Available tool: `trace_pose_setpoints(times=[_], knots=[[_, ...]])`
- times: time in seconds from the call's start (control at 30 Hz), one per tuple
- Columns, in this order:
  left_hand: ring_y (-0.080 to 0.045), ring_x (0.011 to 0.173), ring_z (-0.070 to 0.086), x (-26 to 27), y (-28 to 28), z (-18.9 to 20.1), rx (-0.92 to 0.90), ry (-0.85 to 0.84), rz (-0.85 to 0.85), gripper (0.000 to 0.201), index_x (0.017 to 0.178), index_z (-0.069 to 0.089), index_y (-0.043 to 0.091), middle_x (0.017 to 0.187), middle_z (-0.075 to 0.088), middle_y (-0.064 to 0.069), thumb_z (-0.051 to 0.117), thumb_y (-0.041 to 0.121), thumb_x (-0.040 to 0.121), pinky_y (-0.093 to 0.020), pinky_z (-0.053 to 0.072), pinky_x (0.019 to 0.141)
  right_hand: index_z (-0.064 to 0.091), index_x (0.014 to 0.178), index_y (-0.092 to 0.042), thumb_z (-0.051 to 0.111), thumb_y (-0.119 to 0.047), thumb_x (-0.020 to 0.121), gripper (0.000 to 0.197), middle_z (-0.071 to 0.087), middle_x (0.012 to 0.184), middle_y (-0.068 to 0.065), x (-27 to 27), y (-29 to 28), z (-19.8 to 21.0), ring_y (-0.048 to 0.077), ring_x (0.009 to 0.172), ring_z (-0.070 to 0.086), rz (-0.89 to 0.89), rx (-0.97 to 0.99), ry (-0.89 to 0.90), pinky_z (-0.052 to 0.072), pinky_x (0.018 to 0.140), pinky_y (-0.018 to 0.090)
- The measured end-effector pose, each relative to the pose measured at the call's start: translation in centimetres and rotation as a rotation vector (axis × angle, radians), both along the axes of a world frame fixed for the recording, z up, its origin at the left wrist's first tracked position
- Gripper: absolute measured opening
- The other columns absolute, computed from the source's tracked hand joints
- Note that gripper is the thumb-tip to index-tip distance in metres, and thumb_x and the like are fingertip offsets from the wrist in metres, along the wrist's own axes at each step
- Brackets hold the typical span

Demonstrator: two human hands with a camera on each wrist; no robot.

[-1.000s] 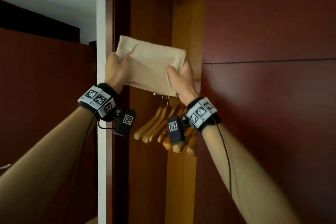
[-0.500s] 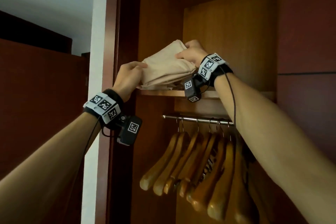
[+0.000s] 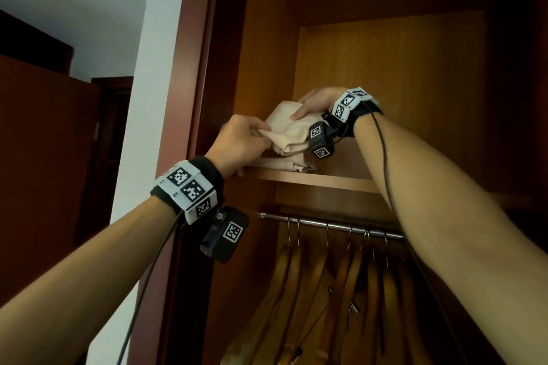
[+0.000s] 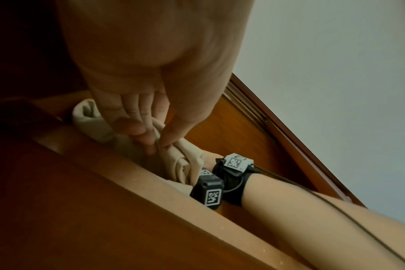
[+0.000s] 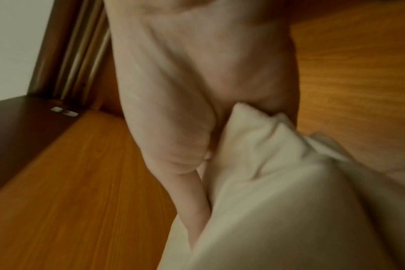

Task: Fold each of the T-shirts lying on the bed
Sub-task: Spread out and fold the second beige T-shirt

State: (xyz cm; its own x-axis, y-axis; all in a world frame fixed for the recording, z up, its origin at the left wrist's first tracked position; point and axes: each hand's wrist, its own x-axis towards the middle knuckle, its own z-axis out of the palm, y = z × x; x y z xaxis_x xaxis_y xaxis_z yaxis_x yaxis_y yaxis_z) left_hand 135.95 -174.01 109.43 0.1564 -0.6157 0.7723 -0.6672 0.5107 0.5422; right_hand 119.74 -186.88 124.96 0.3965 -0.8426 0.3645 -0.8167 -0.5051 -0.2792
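Note:
A folded beige T-shirt lies on the wardrobe's upper shelf, on top of another beige folded piece. My left hand pinches the shirt's near left edge between thumb and fingers; the left wrist view shows that pinch on the beige T-shirt. My right hand lies over the shirt's far right side, thumb on top and fingers curled around it. In the right wrist view the beige T-shirt fills the lower right against my right hand.
A metal rail under the shelf carries several wooden hangers. The wardrobe's dark red frame stands at the left, with a white wall beside it. The wooden back panel closes the shelf behind.
The folded shirt went from held up in front of the wardrobe onto the upper shelf. My right hand reached deeper over it, and my left stayed on the near edge.

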Motion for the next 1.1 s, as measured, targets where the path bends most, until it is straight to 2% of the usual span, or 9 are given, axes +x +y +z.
trace_pose_setpoints(times=[0.17, 0.33, 0.43, 0.53, 0.6, 0.67, 0.77, 0.87, 1.1], knots=[[-0.027, 0.071, 0.072, -0.5, 0.7, 0.1, 0.017, -0.082, 0.066, 0.014, 0.105, 0.075, 0.020, 0.077, 0.071, -0.002, 0.068, 0.019, 0.093, -0.047, 0.062, 0.061, 0.058, 0.140, -0.014, 0.078, -0.044, 0.087, 0.064, 0.067, 0.130, 0.006, 1.4, -2.9, -1.0, 0.027, 0.116, 0.065, 0.011, 0.059, 0.152, 0.051, 0.106, 0.047], [-0.029, 0.069, 0.072, -0.5, 1.5, 0.0, 0.030, -0.167, 0.126, 0.013, 0.092, 0.079, 0.022, 0.081, 0.073, -0.003, 0.073, 0.034, 0.093, -0.035, 0.057, 0.050, 0.057, 0.138, -0.016, 0.064, -0.024, 0.100, 0.039, 0.064, 0.128, 0.005, 1.5, -2.8, -2.4, 0.014, 0.103, 0.063, 0.048, 0.120, 0.351, 0.054, 0.076, 0.022], [-0.019, 0.057, 0.064, -0.5, 1.2, -0.3, 0.057, -0.223, 0.135, 0.014, 0.092, 0.079, 0.022, 0.080, 0.071, -0.005, 0.075, 0.036, 0.092, -0.025, 0.048, 0.043, 0.048, 0.147, -0.022, 0.065, -0.019, 0.100, 0.050, 0.055, 0.140, 0.001, 1.2, -3.0, -2.7, 0.020, 0.121, 0.055, 0.064, 0.128, 0.379, 0.051, 0.096, 0.033], [-0.026, 0.098, 0.063, -0.4, 0.4, -0.5, 0.014, -0.294, 0.191, 0.008, 0.090, 0.077, 0.034, 0.096, 0.069, -0.005, 0.073, 0.040, 0.090, -0.041, 0.057, 0.081, 0.063, 0.128, -0.032, 0.073, -0.017, 0.092, 0.040, 0.063, 0.134, 0.002, 1.1, -3.2, -2.7, 0.020, 0.114, 0.062, 0.156, 0.107, 0.221, 0.051, 0.102, 0.042], [-0.028, 0.121, 0.053, -0.7, 0.4, -0.5, -0.002, -0.389, 0.265, 0.009, 0.097, 0.075, 0.037, 0.115, 0.066, -0.001, 0.069, 0.039, 0.091, -0.049, 0.045, 0.104, 0.070, 0.121, -0.030, 0.072, -0.019, 0.093, 0.030, 0.068, 0.126, -0.002, 1.2, -2.5, -2.6, 0.016, 0.112, 0.063, 0.220, 0.029, 0.161, 0.052, 0.099, 0.039], [-0.022, 0.112, 0.060, -1.0, 0.4, -0.6, 0.039, -0.442, 0.250, 0.016, 0.107, 0.075, 0.033, 0.111, 0.069, 0.003, 0.063, 0.032, 0.096, -0.047, 0.050, 0.098, 0.071, 0.122, -0.026, 0.071, -0.021, 0.095, 0.028, 0.072, 0.119, -0.005, 1.8, -1.3, -2.5, 0.016, 0.114, 0.066, 0.256, 0.040, 0.185, 0.054, 0.096, 0.034], [-0.012, 0.076, 0.063, -1.2, 0.5, -0.7, 0.131, -0.435, 0.196, 0.017, 0.108, 0.074, 0.027, 0.087, 0.068, 0.004, 0.059, 0.026, 0.100, -0.027, 0.049, 0.062, 0.065, 0.133, -0.023, 0.063, -0.025, 0.101, 0.032, 0.076, 0.099, -0.015, 2.9, 0.5, -2.7, 0.006, 0.094, 0.072, 0.242, 0.159, 0.425, 0.056, 0.077, 0.020], [-0.012, 0.069, 0.060, -1.3, 0.2, -0.6, 0.168, -0.426, 0.205, 0.014, 0.097, 0.072, 0.027, 0.080, 0.065, 0.003, 0.058, 0.027, 0.101, -0.024, 0.040, 0.055, 0.055, 0.139, -0.017, 0.050, -0.019, 0.107, 0.033, 0.076, 0.085, -0.016, 3.4, 1.0, -3.3, -0.004, 0.072, 0.070, 0.245, 0.233, 0.540, 0.052, 0.062, 0.012], [-0.014, 0.083, 0.059, -2.1, 0.4, 0.0, 0.261, -0.474, 0.263, 0.013, 0.102, 0.066, 0.030, 0.088, 0.063, 0.005, 0.053, 0.032, 0.102, -0.028, 0.040, 0.060, 0.048, 0.147, -0.018, 0.042, -0.026, 0.110, 0.039, 0.062, 0.129, -0.004, 3.1, 1.3, -3.8, -0.003, 0.097, 0.068, 0.223, 0.357, 0.441, 0.055, 0.081, 0.015]])
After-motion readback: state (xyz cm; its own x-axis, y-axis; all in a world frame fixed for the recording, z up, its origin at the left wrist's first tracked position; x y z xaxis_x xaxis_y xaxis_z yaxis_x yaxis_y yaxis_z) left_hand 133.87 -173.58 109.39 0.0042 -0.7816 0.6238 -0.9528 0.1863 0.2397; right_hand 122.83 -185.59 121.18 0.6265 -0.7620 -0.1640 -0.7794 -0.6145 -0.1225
